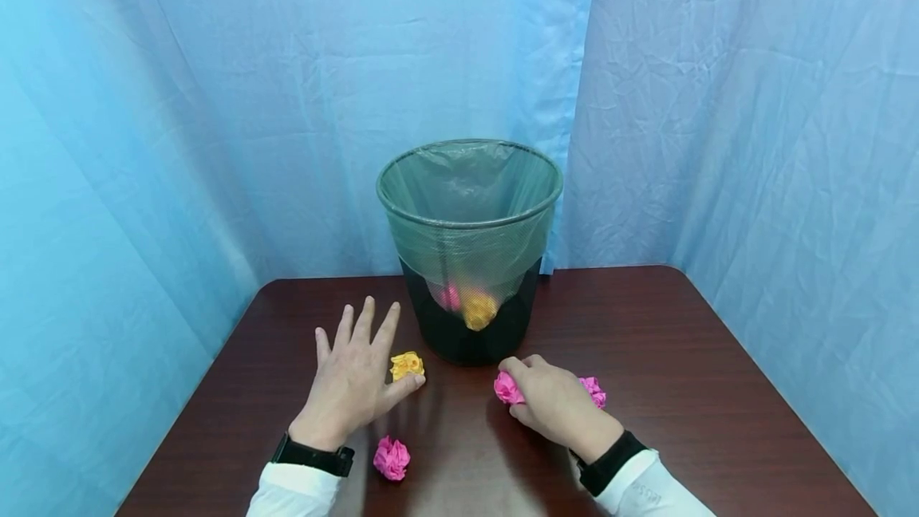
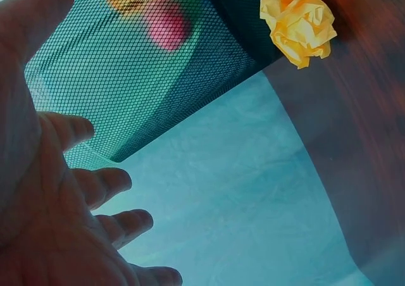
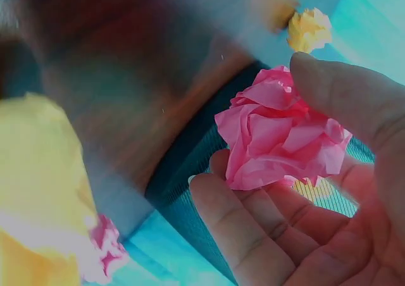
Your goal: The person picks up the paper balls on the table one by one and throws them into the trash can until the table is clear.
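My right hand point(image 1: 556, 401) grips a pink crumpled paper ball point(image 3: 285, 131) between thumb and fingers, low over the table in front of the bin. Another pink paper ball point(image 1: 593, 391) shows behind that hand. Close to the right wrist camera is a large, blurred yellow crumpled paper point(image 3: 38, 191), which the head view does not show. My left hand point(image 1: 352, 381) is spread with straight fingers, holding nothing. Beside its thumb lies a yellow paper ball point(image 1: 407, 366); the left wrist view shows it apart from the hand. A pink paper ball point(image 1: 391, 458) lies nearer the front.
A black mesh bin point(image 1: 470, 345) with a translucent green liner point(image 1: 467, 250) stands at the table's back middle. Yellow point(image 1: 479, 309) and pink point(image 1: 450, 297) paper show through its side. Blue curtains point(image 1: 323, 102) surround the dark wooden table point(image 1: 718, 421).
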The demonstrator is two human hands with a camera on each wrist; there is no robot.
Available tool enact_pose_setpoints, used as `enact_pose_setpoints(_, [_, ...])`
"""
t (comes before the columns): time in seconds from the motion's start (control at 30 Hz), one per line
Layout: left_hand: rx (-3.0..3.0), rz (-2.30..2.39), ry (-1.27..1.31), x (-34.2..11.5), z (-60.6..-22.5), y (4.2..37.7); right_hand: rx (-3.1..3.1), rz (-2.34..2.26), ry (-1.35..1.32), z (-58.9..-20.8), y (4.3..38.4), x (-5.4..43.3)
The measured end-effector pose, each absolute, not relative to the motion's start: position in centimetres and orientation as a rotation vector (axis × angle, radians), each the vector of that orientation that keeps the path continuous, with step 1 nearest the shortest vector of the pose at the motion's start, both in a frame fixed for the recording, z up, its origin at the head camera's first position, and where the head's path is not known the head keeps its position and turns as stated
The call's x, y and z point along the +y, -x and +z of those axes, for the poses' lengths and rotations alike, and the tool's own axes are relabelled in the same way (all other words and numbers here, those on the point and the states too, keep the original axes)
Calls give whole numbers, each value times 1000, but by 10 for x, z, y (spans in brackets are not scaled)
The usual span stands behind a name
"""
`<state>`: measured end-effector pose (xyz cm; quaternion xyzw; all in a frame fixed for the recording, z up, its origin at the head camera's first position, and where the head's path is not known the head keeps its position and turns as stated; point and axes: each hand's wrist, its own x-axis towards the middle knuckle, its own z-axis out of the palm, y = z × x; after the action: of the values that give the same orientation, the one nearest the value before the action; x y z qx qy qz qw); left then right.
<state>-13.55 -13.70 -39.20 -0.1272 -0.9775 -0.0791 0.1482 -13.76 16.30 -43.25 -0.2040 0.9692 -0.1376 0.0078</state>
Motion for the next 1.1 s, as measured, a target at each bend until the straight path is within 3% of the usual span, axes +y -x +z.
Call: enact_pose_setpoints(1.1, [-2772,-215,399,-138,-360,141,3264,-432,694,-372,162,190])
